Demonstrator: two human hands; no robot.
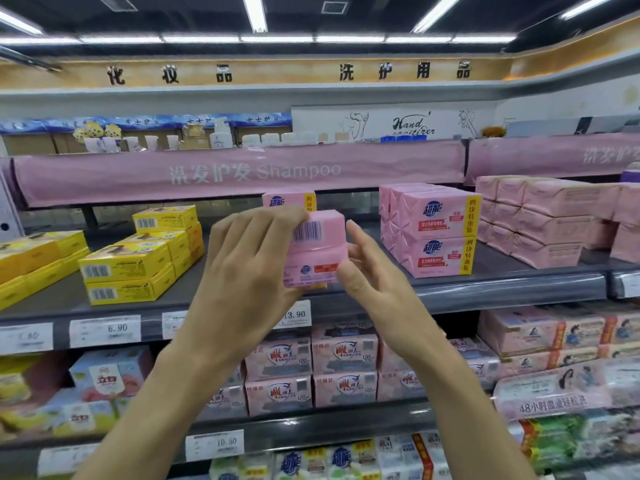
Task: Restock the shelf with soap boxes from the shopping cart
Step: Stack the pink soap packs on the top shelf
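The left hand is wrapping its grip round a pink soap box over the shelf. The right hand is touching its side with loose fingers.

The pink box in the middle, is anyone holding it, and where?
Yes. The left hand grips the pink soap box by its left end, with its fingers curled over the top. The right hand only touches its right side.

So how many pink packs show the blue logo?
4: held pack in left hand, rear pack behind it, upper pack on lower pack at right. More may hide behind.
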